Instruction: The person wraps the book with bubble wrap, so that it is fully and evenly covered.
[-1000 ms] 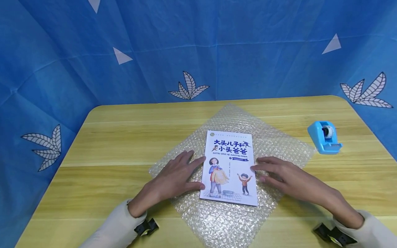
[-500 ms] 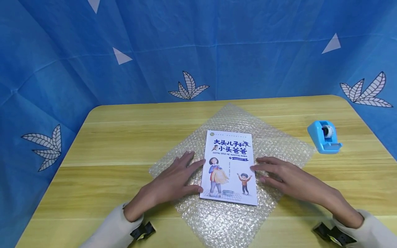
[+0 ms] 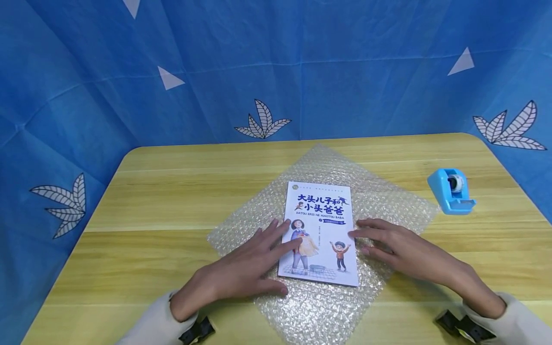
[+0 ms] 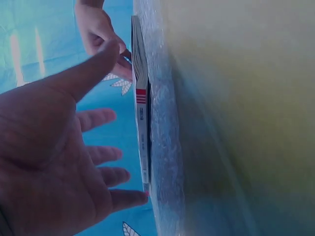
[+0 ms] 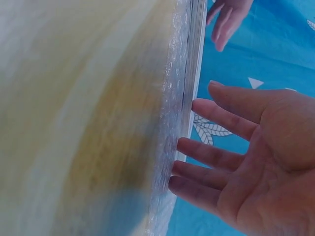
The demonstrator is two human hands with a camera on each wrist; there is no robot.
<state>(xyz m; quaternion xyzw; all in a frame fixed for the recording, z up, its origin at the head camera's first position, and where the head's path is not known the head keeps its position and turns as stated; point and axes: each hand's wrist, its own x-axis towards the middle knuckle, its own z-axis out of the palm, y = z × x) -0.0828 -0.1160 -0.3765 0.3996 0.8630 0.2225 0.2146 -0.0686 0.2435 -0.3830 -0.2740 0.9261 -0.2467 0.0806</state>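
A white picture book lies face up on a square sheet of bubble wrap, which is turned cornerwise on the table. My left hand is spread at the book's left side, its fingers over the cover's edge and its thumb off the lower left corner. In the left wrist view the palm stands off from the book's spine, and the little fingertip is at one end of it. Straight fingers of my right hand touch the book's right edge, where the page block shows in the right wrist view.
A blue tape dispenser with a roll in it stands to the right, by the wrap's right corner. The wooden table ends at the back against a blue cloth printed with leaves and triangles.
My left hand has slid towards me and rightwards; its fingers now reach over the cover and its thumb has left the book's edge. The right hand, book and wrap stay put.
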